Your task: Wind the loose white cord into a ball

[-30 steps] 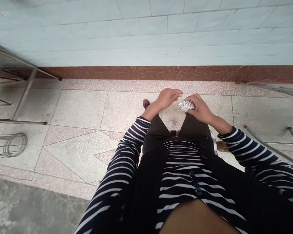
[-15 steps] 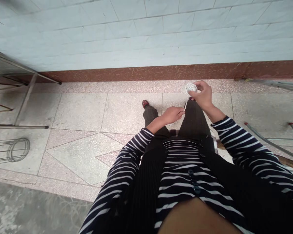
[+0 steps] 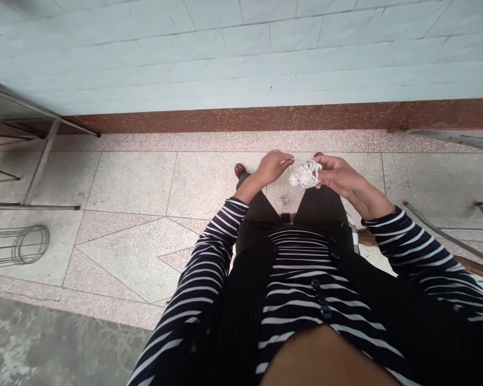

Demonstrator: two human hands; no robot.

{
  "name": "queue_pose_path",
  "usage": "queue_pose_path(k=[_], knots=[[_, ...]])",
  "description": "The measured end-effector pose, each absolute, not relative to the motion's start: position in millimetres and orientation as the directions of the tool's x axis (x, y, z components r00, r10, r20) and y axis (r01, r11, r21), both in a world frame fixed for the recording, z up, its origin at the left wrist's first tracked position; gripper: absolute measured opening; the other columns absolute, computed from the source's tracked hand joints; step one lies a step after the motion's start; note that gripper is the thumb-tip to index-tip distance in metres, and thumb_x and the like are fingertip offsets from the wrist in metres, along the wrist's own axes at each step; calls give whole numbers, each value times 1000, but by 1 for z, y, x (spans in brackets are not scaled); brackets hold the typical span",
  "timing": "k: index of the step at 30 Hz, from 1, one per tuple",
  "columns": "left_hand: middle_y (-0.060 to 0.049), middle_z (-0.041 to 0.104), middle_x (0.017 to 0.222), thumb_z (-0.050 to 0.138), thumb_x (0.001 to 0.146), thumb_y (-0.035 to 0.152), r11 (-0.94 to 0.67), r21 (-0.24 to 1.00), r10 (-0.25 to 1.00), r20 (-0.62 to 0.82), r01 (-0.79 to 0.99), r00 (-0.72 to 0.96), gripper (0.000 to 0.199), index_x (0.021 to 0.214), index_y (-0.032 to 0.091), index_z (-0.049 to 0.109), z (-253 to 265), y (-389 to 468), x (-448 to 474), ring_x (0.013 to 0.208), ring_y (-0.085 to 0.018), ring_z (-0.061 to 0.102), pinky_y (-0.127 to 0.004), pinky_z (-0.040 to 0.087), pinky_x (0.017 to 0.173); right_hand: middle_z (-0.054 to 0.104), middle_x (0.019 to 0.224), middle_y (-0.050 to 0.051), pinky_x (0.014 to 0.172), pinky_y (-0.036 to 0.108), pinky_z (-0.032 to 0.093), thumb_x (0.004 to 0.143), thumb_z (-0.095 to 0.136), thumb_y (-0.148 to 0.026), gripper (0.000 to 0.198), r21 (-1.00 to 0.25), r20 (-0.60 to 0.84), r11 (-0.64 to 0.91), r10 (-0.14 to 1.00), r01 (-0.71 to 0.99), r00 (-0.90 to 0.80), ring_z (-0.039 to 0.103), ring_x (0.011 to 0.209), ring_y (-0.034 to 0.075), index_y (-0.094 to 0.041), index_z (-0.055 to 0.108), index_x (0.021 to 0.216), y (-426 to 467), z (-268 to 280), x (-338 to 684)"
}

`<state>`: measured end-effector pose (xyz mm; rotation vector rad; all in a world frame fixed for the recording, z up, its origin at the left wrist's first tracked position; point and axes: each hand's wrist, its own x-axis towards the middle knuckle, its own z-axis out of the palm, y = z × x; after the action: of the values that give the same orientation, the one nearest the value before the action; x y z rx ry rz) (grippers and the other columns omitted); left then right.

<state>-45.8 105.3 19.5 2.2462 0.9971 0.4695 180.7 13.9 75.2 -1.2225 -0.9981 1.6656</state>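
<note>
Right grip (image 3: pixel 340 176): we are pinching a white cord bundle (image 3: pixel 305 176).
Left grip (image 3: pixel 271 166): we're pinching its strand (image 3: pixel 297 160) at the bundle's ten o'clock.

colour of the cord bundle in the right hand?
The cord bundle is white; clearest in the head view.

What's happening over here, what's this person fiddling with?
Someone is handling a bundle of white cord. The right hand grips the bundle, and the left hand is close beside it, pinching what looks like a thin strand of it. Both hands are held up above the tiled floor. Off to the left, a wire frame lies on the floor.
</note>
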Motion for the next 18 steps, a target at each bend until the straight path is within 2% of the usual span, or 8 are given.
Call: queue_pose_path(k=[3,5,9,11,12,14,16,18], knots=[[-6,77,90,54,103,25,-303,800,800,-82,519,594,29,85,16,74,2,97,-44,89,-20,69,-32,49,90,73,84,4,54,32,58,67,100,-37,40,-968,-187,-189,982,-166,-30,68,68,18,-22,74,93,30,92,193],[-5,77,90,54,102,23,-234,862,766,-121,449,631,28,83,15,73,-1,85,-41,87,-17,68,-29,48,86,73,88,4,58,35,61,75,94,-35,33,-996,-58,-52,995,-75,81,70,74,21,-24,73,97,48,93,201],[-2,72,80,54,103,28,-250,893,688,-109,375,717,33,76,16,68,20,67,-35,74,-13,60,-26,44,78,72,100,6,79,46,65,76,83,-23,30,-929,242,139,929,343,279,71,95,27,-27,67,101,80,74,203],[-1,70,76,51,105,31,-292,873,685,-94,391,722,37,75,17,67,38,67,-35,71,-14,58,-28,43,76,73,104,8,91,50,62,73,77,-16,29,-813,300,122,926,569,229,71,102,30,-25,66,98,83,59,196],[-1,70,75,51,105,32,-326,850,695,-81,414,715,37,75,18,67,47,69,-36,70,-14,58,-29,44,77,73,104,8,94,51,60,71,75,-14,28,-757,267,104,950,645,160,71,103,31,-24,65,95,81,53,191],[-1,67,71,54,104,31,-425,767,708,-49,481,704,36,72,19,65,58,77,-40,70,-16,57,-32,47,84,74,96,7,88,47,60,68,74,-11,26,-715,76,59,997,696,-6,72,96,30,-23,66,89,70,44,184],[-1,64,68,56,103,28,-534,668,685,-17,518,728,35,70,19,64,62,84,-44,70,-17,56,-38,48,99,72,86,4,73,39,60,66,77,-11,24,-789,-188,-46,967,613,-169,70,82,25,-22,67,85,58,43,181],[-1,67,71,54,105,26,-609,617,635,3,499,772,33,75,19,67,58,89,-47,74,-18,59,-44,43,115,72,81,2,60,32,57,65,82,-14,25,-871,-389,-221,857,440,-339,66,71,20,-21,70,86,49,48,185]])
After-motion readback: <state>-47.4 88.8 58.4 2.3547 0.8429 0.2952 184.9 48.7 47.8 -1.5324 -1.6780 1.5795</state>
